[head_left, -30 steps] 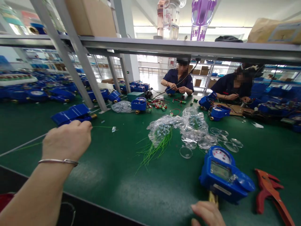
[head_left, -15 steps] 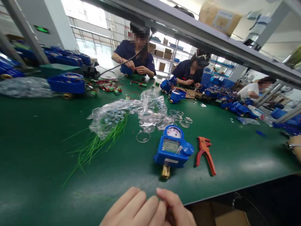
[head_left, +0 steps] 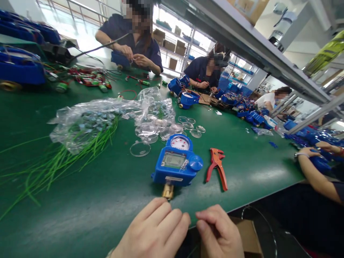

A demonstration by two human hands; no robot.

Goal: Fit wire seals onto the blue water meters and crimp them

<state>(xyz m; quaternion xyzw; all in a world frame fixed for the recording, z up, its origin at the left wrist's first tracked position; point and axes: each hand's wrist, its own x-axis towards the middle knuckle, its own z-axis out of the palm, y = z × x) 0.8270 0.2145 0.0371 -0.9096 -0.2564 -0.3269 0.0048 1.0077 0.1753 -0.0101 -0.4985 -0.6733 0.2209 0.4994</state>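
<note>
My left hand (head_left: 153, 233) and my right hand (head_left: 219, 233) are close together at the near edge of the green table (head_left: 107, 200), fingertips almost touching, both with fingers curled in. What they pinch, if anything, is too small to make out. Just beyond them lies a blue water meter (head_left: 176, 161) with a dial, a small screen and a brass fitting (head_left: 167, 191) pointing at my left hand. Red-orange pliers (head_left: 217, 166) lie to the meter's right.
Clear plastic bags (head_left: 88, 122) with green wire ties (head_left: 48, 168) spread on the left; round clear lenses (head_left: 140, 148) lie beyond the meter. Two people work across the table, another person's arm (head_left: 314, 172) is at right. More blue meters (head_left: 188, 98) and a metal shelf rail (head_left: 255, 46) stand behind.
The view swung right. My left hand came back from the far left and now meets my right hand at the near table edge; the meter sits closer to centre.
</note>
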